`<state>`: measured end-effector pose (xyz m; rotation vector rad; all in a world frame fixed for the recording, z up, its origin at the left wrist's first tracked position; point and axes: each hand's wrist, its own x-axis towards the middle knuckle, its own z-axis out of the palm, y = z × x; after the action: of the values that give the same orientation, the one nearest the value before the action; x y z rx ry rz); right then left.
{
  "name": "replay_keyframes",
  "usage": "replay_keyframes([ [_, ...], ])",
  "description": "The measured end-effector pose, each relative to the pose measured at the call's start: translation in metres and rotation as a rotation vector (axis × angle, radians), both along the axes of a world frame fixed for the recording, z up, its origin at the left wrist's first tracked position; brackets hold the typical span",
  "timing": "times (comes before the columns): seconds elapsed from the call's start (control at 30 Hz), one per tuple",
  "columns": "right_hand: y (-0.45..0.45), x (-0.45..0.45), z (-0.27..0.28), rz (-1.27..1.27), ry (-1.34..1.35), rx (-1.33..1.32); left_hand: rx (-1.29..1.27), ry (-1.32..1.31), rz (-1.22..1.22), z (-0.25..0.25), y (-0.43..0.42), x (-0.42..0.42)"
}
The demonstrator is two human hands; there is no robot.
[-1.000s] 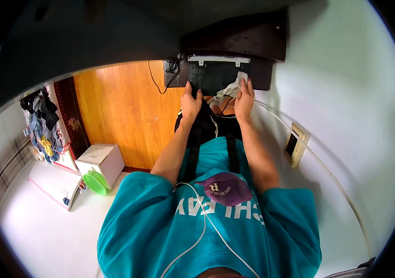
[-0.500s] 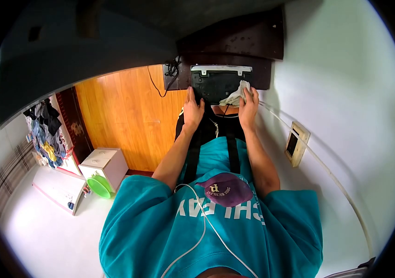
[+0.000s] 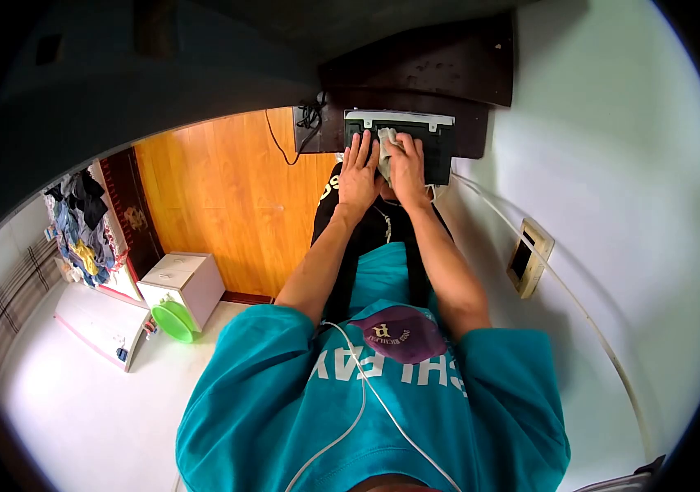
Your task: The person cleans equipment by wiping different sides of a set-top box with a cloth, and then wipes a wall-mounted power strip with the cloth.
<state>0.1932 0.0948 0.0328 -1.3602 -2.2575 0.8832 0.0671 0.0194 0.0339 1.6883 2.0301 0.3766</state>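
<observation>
A flat black box point(image 3: 438, 152) with a light strip along its far edge rests at the front of a dark brown shelf point(image 3: 469, 131). My left hand point(image 3: 359, 176) lies on the left part of the box with its fingers stretched out. Beside it, my right hand point(image 3: 406, 170) presses a pale crumpled cloth point(image 3: 387, 143) onto the middle of the box. The two hands are close together.
A black cable point(image 3: 309, 116) lies bundled on the shelf's left side. Along the right wall point(image 3: 637, 205) runs a white cable point(image 3: 567, 289) past a socket panel point(image 3: 529, 257). At the left stand a white cabinet point(image 3: 190, 283) and a green basin point(image 3: 173, 321).
My right hand has moved left with the cloth, from the box's right edge to its middle. My left hand has gone from the box's left edge onto its surface, fingers now flat.
</observation>
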Motion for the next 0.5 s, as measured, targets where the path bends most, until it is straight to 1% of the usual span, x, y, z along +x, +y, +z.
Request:
replay_keyframes([
  [0.03, 0.0, 0.008, 0.0, -0.003, -0.003, -0.002, -0.018, -0.015, -0.01, 0.002, -0.001, -0.001],
  [0.1, 0.007, 0.028, -0.003, -0.036, -0.102, 0.12, 0.009, -0.056, -0.005, 0.0, 0.0, -0.003],
  [0.17, 0.01, 0.048, -0.001, -0.191, -0.116, 0.073, -0.002, -0.097, -0.017, -0.001, -0.002, -0.006],
  [0.23, 0.01, 0.058, 0.0, -0.254, -0.086, 0.067, -0.014, -0.107, -0.021, 0.001, -0.004, -0.007],
  [0.3, 0.009, 0.054, -0.005, -0.219, -0.128, 0.124, -0.003, -0.108, -0.029, 0.002, -0.003, -0.008],
  [0.37, 0.005, 0.041, -0.01, -0.272, -0.113, 0.103, 0.007, -0.101, -0.03, 0.005, -0.002, -0.007],
  [0.4, 0.008, 0.036, -0.004, -0.216, -0.084, 0.084, 0.011, -0.095, -0.034, 0.007, -0.002, -0.008],
  [0.43, 0.011, 0.03, 0.0, -0.214, -0.08, 0.085, 0.012, -0.092, -0.032, 0.009, 0.0, -0.008],
  [0.5, 0.017, 0.014, 0.004, -0.202, 0.043, 0.127, 0.034, -0.082, -0.037, 0.011, 0.003, -0.008],
])
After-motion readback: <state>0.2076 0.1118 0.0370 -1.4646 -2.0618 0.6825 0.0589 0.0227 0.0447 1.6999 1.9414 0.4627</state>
